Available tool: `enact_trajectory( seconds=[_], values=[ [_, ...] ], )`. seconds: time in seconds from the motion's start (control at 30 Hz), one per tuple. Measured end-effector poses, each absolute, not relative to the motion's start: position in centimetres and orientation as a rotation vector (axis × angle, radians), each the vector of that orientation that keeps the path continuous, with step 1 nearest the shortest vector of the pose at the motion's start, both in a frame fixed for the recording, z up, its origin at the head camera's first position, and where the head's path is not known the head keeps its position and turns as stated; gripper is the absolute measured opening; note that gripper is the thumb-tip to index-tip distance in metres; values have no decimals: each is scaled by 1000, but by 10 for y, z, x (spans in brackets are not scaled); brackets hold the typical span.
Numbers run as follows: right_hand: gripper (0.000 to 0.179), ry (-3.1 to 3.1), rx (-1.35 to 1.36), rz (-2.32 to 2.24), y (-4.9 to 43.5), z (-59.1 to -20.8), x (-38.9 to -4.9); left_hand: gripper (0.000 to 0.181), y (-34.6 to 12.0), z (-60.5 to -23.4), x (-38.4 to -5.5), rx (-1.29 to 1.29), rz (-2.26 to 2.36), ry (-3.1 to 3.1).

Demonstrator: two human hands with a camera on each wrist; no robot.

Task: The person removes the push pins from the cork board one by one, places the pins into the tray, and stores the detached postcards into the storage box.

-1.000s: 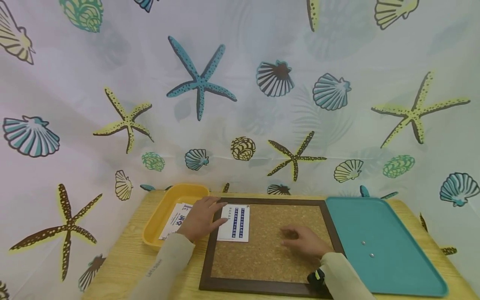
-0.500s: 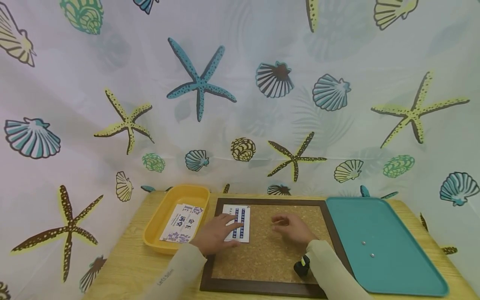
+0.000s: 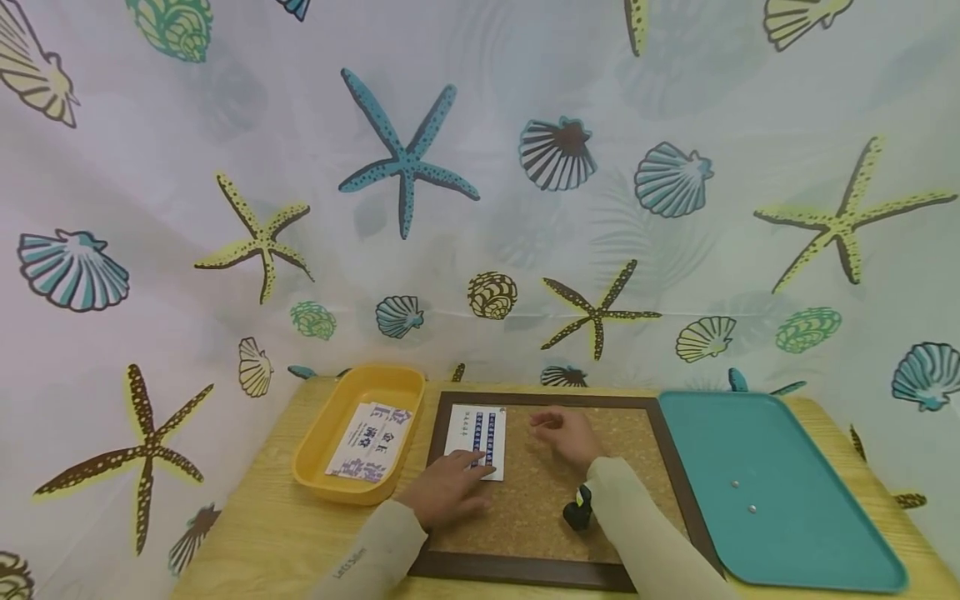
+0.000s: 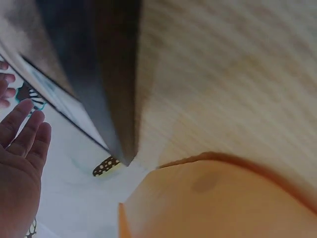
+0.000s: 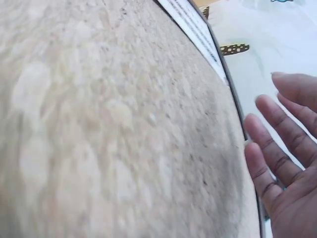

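A white card [image 3: 465,427] with printed blue strips lies on the upper left of the dark-framed cork board [image 3: 525,517]. My left hand [image 3: 446,492] is over the card's lower edge with its fingers extended; contact cannot be told. In the left wrist view its fingers [image 4: 22,134] are spread and hold nothing. My right hand [image 3: 568,437] hovers above the cork just right of the card, its fingers loosely bent. The right wrist view shows the fingers [image 5: 277,153] apart with nothing between them. A small pin head [image 3: 502,410] shows at the card's top right corner.
Left of the board stands a yellow tray [image 3: 307,471] holding printed paper cards [image 3: 371,442]. A teal tray [image 3: 810,533] lies to the right, with two small pins [image 3: 752,508] on it. Behind the wooden table [image 3: 247,517] hangs a shell-patterned cloth [image 3: 510,208].
My left hand has moved right and down from the yellow tray's edge to the card's lower part. My right hand has shifted left and up, closer to the card.
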State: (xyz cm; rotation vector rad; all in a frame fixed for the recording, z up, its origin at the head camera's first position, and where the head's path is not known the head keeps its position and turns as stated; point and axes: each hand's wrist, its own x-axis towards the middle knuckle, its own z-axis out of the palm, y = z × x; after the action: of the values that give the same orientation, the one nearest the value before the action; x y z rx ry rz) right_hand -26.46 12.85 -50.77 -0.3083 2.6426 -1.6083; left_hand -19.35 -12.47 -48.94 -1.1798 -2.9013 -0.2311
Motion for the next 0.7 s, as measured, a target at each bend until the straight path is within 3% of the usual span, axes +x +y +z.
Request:
enact_trajectory(
  seconds=[0.43,0.7],
  values=[
    [21,2708,-407,-1571,99,-512,-288,66,-133,-507,-191,-1227,-239,-2943],
    [20,2724,-365,-1571,87,-518,-300,67,-134,-512,-193,-1252,-217,-2915]
  ],
)
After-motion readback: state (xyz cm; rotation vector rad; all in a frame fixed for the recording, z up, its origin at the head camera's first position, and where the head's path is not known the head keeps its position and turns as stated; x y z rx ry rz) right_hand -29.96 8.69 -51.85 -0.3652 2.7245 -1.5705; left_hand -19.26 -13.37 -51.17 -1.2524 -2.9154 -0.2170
